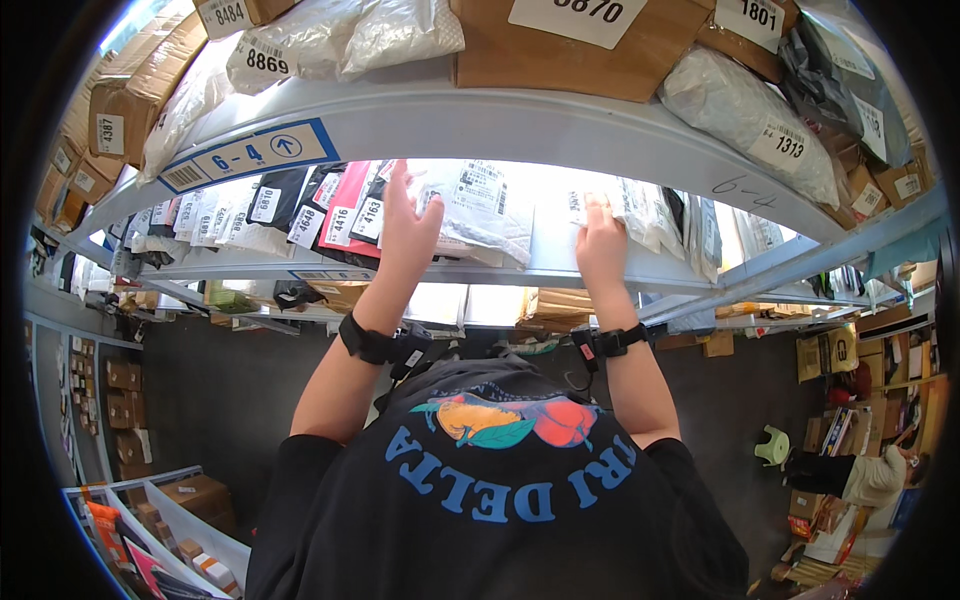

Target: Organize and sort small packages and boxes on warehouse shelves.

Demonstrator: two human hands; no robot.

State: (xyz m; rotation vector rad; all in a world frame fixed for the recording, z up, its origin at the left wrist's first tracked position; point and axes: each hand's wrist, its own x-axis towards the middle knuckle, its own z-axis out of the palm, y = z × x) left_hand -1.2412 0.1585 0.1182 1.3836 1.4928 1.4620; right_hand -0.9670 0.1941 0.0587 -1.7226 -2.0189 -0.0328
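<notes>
My left hand (408,222) reaches onto the lit shelf with its thumb and fingers apart. It is beside a white plastic mailer bag (485,215) with a printed label, next to a row of labelled parcels; a pink mailer (343,222) stands just left of it. My right hand (602,240) has its fingers curled at the left end of another group of white parcels. They are closed on the edge of a white mailer bag (574,205), partly hidden by the hand and washed out by glare. A gap of bare shelf separates the two groups.
A metal shelf beam (480,120) crosses above my hands, with cardboard boxes (560,50) and bagged parcels (750,125) over it. An upright post (790,262) stands at the right. Behind me are a green stool (772,446), a person (870,478) and stacked boxes.
</notes>
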